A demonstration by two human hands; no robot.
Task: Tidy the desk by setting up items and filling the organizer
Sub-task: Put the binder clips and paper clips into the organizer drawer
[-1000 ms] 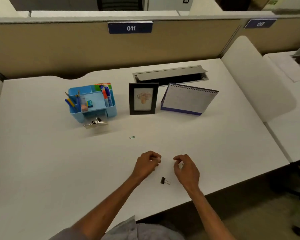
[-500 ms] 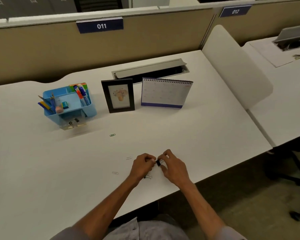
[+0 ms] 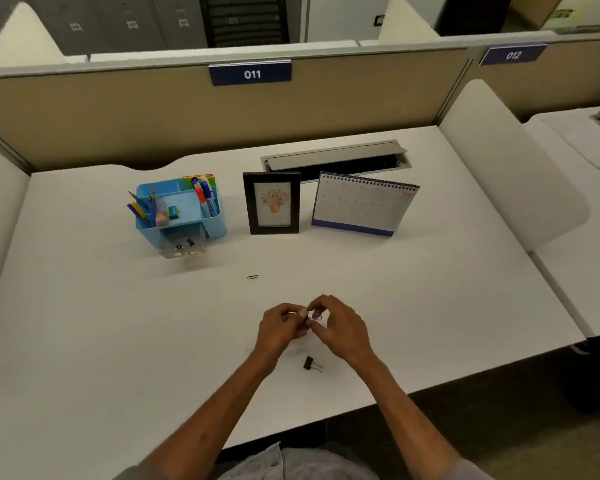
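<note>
Left grip (image 3: 280,328), right grip (image 3: 341,324) pinching clip (image 3: 315,317), near desk edge (image 3: 465,370)

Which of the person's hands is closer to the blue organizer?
Left. The blue organizer stands ahead and to the left of both hands. The left hand is on that side, and the right hand is just beyond it. Together they pinch a small wire clip.

A beige partition (image 3: 118,116) stands at the back. It has a blue plate "011" (image 3: 250,74) at its top edge and a plate "012" (image 3: 512,55) further to the right. Just before it lies a grey cable hatch (image 3: 336,157) with its lid open. At the right stands a white side divider (image 3: 506,161), and beyond it a neighbour desk (image 3: 586,202). Grey cabinets (image 3: 129,26) are behind the partition.
</note>
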